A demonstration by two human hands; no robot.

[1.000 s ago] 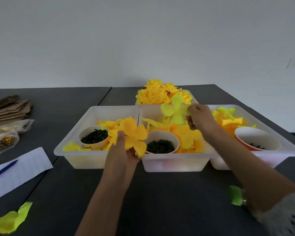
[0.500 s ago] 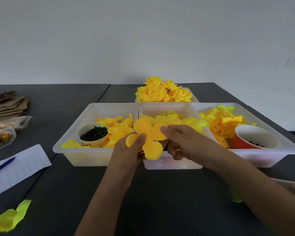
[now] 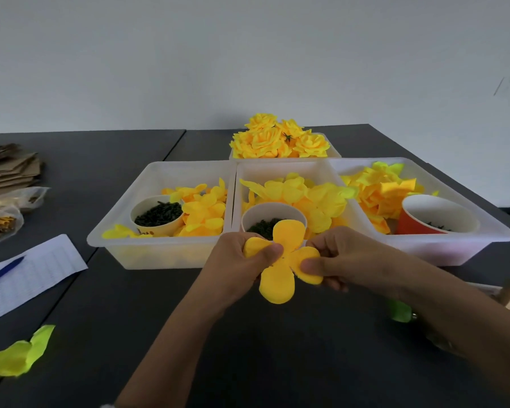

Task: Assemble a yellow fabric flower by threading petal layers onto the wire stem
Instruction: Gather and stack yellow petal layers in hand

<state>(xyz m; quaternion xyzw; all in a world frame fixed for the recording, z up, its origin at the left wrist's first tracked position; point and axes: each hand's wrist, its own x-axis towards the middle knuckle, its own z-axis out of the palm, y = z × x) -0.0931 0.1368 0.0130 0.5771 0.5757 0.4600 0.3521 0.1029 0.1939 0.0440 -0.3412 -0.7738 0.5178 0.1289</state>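
Far left: stack of brown cardboard (image 3: 11, 169), clear bags (image 3: 3, 219) of small yellow bits in front of it. Lined paper sheet (image 3: 39, 266) with a blue pen (image 3: 2, 273) on it. Loose lime-green petal (image 3: 17, 353) near the front-left edge of the dark table (image 3: 277, 363).

Left tray (image 3: 159, 251): white cup (image 3: 156, 214) of dark green pieces, yellow petals beside it. Middle tray (image 3: 280, 167): another white cup (image 3: 273, 217) of dark pieces, pale yellow petals behind. Back tray (image 3: 334, 153) holds finished yellow roses (image 3: 277, 139).

Centre, in front of the middle tray, above the table: yellow petal layer (image 3: 283, 260), four lobes spread flat. Left hand (image 3: 239, 266) pinches its left lobe, thumb on top close to the centre. Right hand (image 3: 345, 260) pinches the right lobe, thumb on top, fingers curled under. Dark specks at the petal's centre, possibly the stem tip, too small to tell.

Right tray (image 3: 483, 245): orange-yellow petals, red cup (image 3: 436, 216) with white inside. Something green (image 3: 399, 310) just behind the right forearm, partly hidden.
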